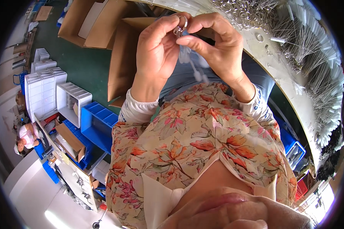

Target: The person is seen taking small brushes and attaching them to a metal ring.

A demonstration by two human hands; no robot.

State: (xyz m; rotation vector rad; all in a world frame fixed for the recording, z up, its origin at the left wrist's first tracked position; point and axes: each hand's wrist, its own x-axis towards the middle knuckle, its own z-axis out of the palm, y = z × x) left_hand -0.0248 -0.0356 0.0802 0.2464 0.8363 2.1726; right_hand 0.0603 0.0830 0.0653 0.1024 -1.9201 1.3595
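Observation:
Both hands are raised close together over my lap, pinching around one small metal ring [185, 23]. My left hand [154, 47] grips it from the left, with thumb and fingertips closed near a small metal piece beside the ring. My right hand [219, 45] bends its index finger and thumb against the ring from the other side. Beneath the fingers dangle a few thin, whitish brush-like pieces [197, 70], partly blurred. The exact joint between them and the ring is hidden by the fingertips.
On the curved white table [294, 99] lie a heap of metal rings [242, 13] and many wire-handled white brushes [321, 76]. Open cardboard boxes [120, 57] stand beyond my left arm. White crates [46, 89], a blue crate [97, 124] and another person [28, 134] are further left.

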